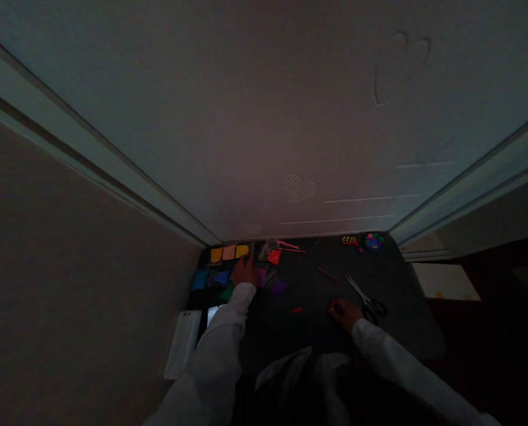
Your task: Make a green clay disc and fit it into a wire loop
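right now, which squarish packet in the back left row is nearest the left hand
The yellow squarish packet at the row's right end, just beyond the left hand; the orange squarish packet and peach squarish packet lie farther left.

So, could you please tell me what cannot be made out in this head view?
All in the head view:
- Left hand: what lies under it is hidden by the hand itself.
- Right hand: dim light and small size hide whether its fingers hold anything.
- Bright patch: partly covered by the left sleeve.
- Coloured pieces at the far right: too small to identify.
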`<state>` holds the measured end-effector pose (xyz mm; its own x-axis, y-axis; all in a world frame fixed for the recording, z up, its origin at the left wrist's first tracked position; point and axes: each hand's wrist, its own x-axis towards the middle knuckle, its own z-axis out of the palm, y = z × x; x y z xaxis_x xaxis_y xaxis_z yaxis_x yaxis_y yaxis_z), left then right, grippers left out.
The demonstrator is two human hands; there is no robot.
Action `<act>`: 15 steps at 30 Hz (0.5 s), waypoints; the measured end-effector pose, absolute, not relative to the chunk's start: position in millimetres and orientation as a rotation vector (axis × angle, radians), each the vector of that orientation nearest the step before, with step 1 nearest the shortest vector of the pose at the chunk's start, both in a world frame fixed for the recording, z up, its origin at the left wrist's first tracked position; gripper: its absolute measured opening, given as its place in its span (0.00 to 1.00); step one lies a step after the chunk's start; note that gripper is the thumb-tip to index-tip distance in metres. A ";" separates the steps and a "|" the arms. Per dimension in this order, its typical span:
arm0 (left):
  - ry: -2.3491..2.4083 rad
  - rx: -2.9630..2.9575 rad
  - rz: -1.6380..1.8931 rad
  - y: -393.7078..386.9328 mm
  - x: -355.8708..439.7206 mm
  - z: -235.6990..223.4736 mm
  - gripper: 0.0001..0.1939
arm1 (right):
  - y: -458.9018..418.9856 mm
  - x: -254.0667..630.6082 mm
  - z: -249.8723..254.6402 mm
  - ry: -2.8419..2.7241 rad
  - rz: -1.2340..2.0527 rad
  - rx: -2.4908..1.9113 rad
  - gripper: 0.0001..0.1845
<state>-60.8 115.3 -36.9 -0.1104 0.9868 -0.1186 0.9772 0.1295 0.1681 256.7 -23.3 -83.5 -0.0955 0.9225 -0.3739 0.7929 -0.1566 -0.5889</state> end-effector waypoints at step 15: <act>1.957 1.940 0.175 156.2 -54.2 -39.4 0.17 | -23.4 252.3 -81.0 -1.828 1.075 -2.105 0.13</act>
<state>-54.2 156.2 -39.4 0.0238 0.9839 -0.1774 0.9369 0.0400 0.3473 252.3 -23.4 -81.0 -0.0012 0.9119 -0.4103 0.8020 -0.2443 -0.5452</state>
